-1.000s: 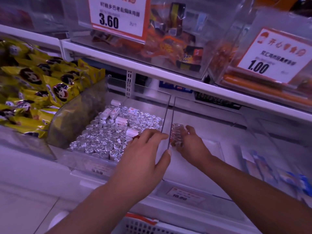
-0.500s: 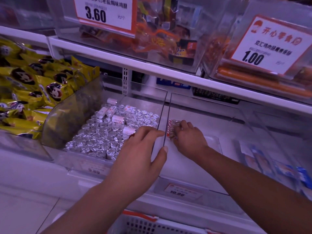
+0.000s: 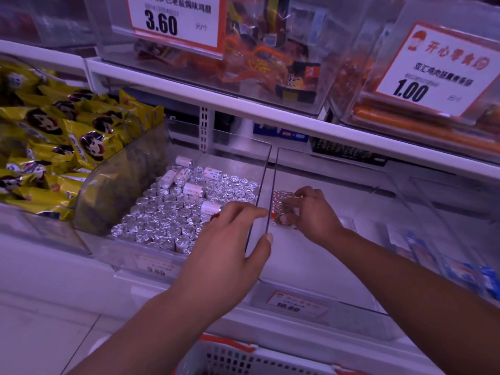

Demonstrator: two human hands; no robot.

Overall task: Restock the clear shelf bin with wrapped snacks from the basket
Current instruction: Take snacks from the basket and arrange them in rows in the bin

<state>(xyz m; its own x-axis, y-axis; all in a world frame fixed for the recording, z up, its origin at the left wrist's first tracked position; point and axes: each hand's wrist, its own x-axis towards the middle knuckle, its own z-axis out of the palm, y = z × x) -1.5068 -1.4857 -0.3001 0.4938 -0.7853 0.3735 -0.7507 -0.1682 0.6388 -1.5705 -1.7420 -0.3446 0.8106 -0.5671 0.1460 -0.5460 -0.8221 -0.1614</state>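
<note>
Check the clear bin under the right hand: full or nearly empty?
Nearly empty. The clear bin shows bare floor; only one small stack of wrapped snacks, held by the right hand, sits inside.

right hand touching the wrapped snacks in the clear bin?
Touching. The head view shows the right hand inside the clear bin, its fingers curled over the small stack of wrapped snacks with no gap.
</note>
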